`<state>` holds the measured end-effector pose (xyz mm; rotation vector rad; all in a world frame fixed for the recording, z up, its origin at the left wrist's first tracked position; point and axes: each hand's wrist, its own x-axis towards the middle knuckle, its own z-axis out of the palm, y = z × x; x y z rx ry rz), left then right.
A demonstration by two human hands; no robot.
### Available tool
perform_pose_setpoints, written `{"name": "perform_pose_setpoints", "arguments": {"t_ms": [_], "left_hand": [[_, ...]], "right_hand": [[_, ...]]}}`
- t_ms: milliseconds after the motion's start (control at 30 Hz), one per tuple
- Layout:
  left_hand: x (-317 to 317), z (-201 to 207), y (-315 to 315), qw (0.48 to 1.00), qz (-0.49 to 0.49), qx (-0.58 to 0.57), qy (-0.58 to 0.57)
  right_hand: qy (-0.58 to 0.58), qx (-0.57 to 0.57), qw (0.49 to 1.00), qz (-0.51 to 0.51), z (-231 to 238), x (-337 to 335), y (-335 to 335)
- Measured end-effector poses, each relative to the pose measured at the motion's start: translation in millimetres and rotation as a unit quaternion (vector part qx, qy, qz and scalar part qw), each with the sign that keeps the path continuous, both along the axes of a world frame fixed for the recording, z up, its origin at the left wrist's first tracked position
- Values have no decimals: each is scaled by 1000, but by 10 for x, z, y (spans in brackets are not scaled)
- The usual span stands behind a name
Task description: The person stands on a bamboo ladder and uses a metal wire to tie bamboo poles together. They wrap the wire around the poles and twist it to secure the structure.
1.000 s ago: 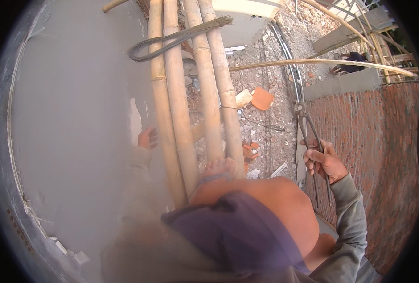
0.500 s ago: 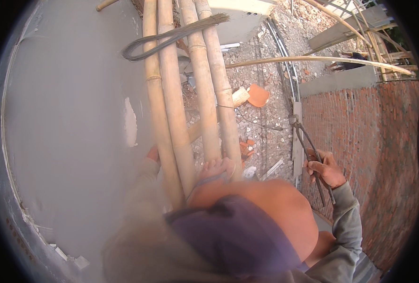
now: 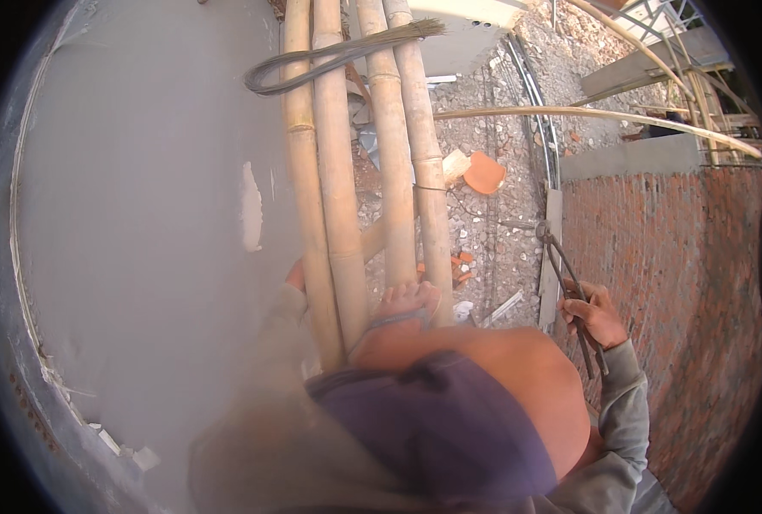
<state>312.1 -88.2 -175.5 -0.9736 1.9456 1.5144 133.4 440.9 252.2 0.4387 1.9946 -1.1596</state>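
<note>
My right hand (image 3: 598,315) is closed around the handles of long dark metal pincers (image 3: 566,272). Their jaws point away from me, beside the brick wall. My left hand (image 3: 295,274) is low at the left side of the bamboo poles (image 3: 344,214), touching or close to the outermost one. The poles hide its fingers. A folded bundle of thin tie wire (image 3: 312,65) lies across the poles farther ahead. My sandalled foot (image 3: 407,304) rests on the poles nearer to me.
A grey plastered wall (image 3: 141,214) rises on the left and a red brick wall (image 3: 647,257) on the right. Rubble (image 3: 492,231) lies far below between them, with an orange tile piece (image 3: 485,173). A thin bamboo pole (image 3: 587,110) crosses ahead.
The whole view has shifted slightly, so the poles and wire bundle appear farther right. My right hand keeps its hold on the pincers; my left hand stays beside the poles.
</note>
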Motion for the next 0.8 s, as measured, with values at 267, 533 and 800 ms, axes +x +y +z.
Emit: {"name": "perform_pose_setpoints", "arguments": {"t_ms": [267,533,800], "left_hand": [[-35,543,4,978,146,139,52],[-764,1032,-85,839,413,343,89],[-1382,1294,-140,882,408,220,91]], "right_hand": [[22,-11,999,-37,38,-69,39],[23,-47,998,-38,92,-102,-18],[-10,37,989,142,92,-261,-115]]}}
